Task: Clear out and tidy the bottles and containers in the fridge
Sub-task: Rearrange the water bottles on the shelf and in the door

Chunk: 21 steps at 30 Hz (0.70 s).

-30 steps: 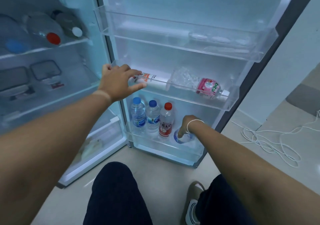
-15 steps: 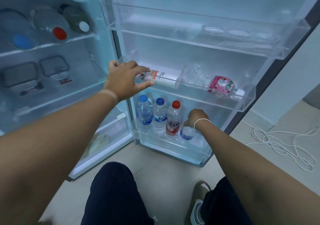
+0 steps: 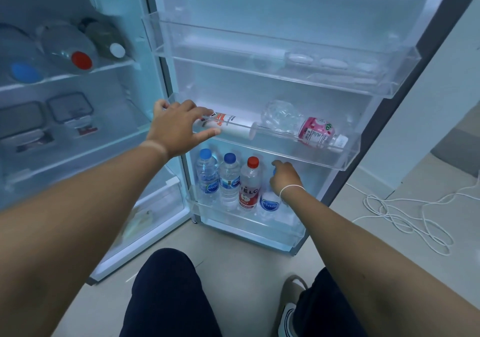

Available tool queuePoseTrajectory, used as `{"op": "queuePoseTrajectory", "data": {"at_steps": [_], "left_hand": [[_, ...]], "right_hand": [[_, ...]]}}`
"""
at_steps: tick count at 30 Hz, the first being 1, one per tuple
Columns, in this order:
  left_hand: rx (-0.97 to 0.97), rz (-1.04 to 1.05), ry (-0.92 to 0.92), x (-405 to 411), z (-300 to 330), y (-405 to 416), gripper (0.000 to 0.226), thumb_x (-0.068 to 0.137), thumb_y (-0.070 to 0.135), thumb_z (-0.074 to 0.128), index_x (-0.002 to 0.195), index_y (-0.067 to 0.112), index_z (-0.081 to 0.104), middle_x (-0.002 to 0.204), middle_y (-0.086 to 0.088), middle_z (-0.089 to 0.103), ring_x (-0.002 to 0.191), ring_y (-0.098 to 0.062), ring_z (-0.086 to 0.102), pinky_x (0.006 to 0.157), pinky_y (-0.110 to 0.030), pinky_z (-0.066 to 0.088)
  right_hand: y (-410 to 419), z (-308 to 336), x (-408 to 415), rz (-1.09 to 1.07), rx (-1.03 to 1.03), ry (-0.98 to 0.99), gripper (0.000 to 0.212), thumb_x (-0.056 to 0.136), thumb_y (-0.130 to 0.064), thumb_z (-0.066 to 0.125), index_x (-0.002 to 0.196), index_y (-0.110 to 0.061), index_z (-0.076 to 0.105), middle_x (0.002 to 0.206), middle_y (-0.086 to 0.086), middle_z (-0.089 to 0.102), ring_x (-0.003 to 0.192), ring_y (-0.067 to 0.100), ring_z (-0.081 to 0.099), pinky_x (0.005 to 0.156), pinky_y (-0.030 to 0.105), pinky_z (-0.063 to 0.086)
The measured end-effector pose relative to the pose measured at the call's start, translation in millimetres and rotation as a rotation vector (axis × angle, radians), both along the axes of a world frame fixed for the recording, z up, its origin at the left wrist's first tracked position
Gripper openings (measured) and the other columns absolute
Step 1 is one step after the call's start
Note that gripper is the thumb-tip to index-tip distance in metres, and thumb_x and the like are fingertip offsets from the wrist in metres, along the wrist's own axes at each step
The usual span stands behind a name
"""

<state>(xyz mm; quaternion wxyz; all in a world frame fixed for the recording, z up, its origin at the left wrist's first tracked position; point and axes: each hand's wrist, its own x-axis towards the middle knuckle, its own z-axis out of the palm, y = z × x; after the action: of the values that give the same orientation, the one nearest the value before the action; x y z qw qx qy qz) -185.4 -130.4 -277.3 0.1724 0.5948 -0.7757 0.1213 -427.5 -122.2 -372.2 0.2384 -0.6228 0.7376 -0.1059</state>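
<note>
Right hand (image 3: pixel 284 178) gripping fourth bottle (image 3: pixel 270 202) in bottom door bin (image 3: pixel 249 226), left hand (image 3: pixel 179 128) spread on tube (image 3: pixel 231 126).

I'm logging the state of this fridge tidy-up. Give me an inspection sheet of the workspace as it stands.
Surface: bottom door shelf holds four upright bottles; top door shelf looks bare.
Job's things: white tube and pink-labelled bottle lie flat on middle door shelf; red-capped bottle upright below.
Clutter: lidded containers on inner shelf.
Hands: left hand on the tube's end; right hand grips blue-capped bottle.
Cables: white cord loose on floor.
Surroundings: tiled floor, the person's shoe.
</note>
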Motion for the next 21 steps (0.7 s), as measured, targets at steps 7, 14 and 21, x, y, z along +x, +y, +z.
{"op": "queuePoseTrajectory", "data": {"at_steps": [7, 14, 21], "left_hand": [[0.039, 0.01, 0.004, -1, 2, 3, 0.059, 0.079, 0.07, 0.04, 0.122, 0.034, 0.059, 0.116, -0.002, 0.064, 0.105, -0.025, 0.059, 0.096, -0.039, 0.021], [0.078, 0.044, -0.013, -5, 5, 7, 0.054, 0.082, 0.066, 0.044, 0.125, 0.035, 0.056, 0.122, 0.0, 0.062, 0.111, -0.025, 0.057, 0.099, -0.041, 0.025], [0.111, 0.048, -0.025, -5, 10, 10, 0.055, 0.083, 0.066, 0.041, 0.127, 0.035, 0.053, 0.129, 0.002, 0.059, 0.116, -0.024, 0.055, 0.1, -0.041, 0.025]], "right_hand": [[29, 27, 8, 0.122, -0.097, 0.071, 0.048, 0.089, -0.003, 0.045, 0.136, -0.013, 0.045, 0.136, 0.015, 0.043, 0.117, 0.036, 0.051, 0.098, 0.042, 0.047], [66, 79, 3, 0.343, -0.366, 0.178, 0.033, 0.091, -0.033, 0.044, 0.103, -0.013, 0.068, 0.1, 0.008, 0.072, 0.089, 0.026, 0.065, 0.074, 0.034, 0.054], [65, 119, -9, 0.357, -0.898, 0.147, 0.035, 0.083, -0.034, 0.043, 0.082, -0.015, 0.073, 0.077, 0.001, 0.073, 0.072, 0.023, 0.065, 0.057, 0.029, 0.049]]}}
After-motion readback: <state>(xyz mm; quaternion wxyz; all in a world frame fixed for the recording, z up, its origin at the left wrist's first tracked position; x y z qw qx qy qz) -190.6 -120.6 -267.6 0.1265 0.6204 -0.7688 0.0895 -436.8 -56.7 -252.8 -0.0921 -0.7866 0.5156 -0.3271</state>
